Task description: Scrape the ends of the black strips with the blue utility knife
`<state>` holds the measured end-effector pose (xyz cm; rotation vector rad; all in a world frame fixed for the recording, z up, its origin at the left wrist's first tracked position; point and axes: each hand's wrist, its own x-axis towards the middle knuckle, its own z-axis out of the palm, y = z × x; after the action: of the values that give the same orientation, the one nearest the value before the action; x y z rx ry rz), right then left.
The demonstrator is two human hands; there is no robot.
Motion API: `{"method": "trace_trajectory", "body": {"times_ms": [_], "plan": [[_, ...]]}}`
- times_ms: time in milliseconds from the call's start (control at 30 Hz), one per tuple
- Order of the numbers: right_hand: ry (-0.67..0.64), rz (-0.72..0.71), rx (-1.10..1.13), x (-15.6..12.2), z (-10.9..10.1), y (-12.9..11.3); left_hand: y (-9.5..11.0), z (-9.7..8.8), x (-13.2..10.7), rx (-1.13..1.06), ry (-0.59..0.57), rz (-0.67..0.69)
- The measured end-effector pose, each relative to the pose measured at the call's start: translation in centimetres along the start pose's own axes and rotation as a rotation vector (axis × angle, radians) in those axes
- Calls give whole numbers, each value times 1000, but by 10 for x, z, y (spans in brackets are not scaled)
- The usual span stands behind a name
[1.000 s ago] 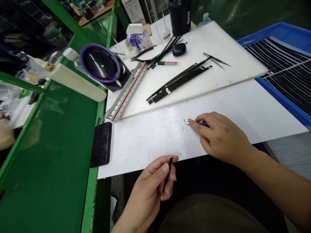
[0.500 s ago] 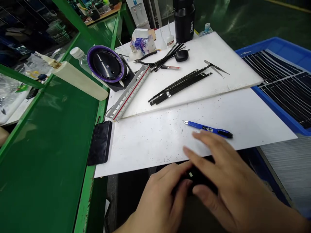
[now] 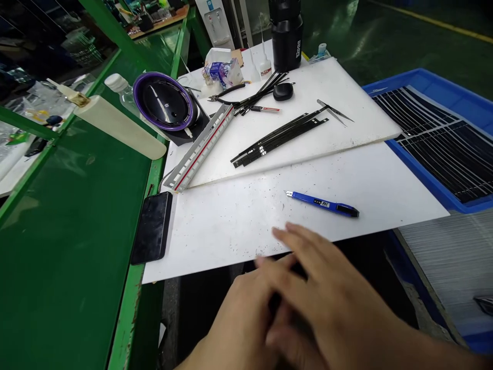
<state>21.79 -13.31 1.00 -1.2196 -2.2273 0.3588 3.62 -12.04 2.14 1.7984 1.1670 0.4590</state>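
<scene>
Just below the near edge of the white sheet (image 3: 215, 231), my two hands overlap. My left hand (image 3: 239, 324) is curled closed, and whatever it may hold is hidden by the other hand. Across it lies my right hand (image 3: 331, 293), blurred, its fingers stretched out and apart, fingertips over the left hand and the sheet's edge. A blue utility knife (image 3: 319, 202) rests on the sheet beyond my right fingers, blade tip to the left. Farther off, thin black strips (image 3: 279, 137) are bundled on the white foam board (image 3: 346, 133), with tweezers (image 3: 335, 110) at their far end.
On the left are a phone (image 3: 152, 227), a scale ruler (image 3: 202, 149) and a purple-rimmed round device (image 3: 164, 102). Pliers (image 3: 231, 91), more black strips (image 3: 262, 94), a black case (image 3: 283, 91) and a black bottle (image 3: 287, 41) stand farther back. A blue tray (image 3: 423, 77) of strips is right.
My right hand has moved left and now covers more of my left hand. A dark piece with a small light patch, seen between the hands before, is now hidden. The view has shifted slightly.
</scene>
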Motion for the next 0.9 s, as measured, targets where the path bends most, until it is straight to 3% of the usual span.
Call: {"method": "trace_trajectory", "body": {"times_ms": [100,167,267,400,467,600,800,900], "plan": [[11,216,-80,1,-6,1,1,-1,-1,100,49,-18],[71,131,-37,2,-9,-1,2,-3,-1,106,45,-41],[24,-2,35,4,-9,0,5,-8,-1,48,13,-40],[21,291,-124,1,-11,18,7,-19,-3,25,290,-185],[69,318,-90,-2,-14,25,6,-24,-3,29,350,-226],[49,258,231,-2,-16,19,4,-25,-2,158,389,-156],[36,506,777,7,-12,13,9,-11,1,387,395,59],[-12,553,957,8,-5,13,6,-9,-1,427,382,159]]}}
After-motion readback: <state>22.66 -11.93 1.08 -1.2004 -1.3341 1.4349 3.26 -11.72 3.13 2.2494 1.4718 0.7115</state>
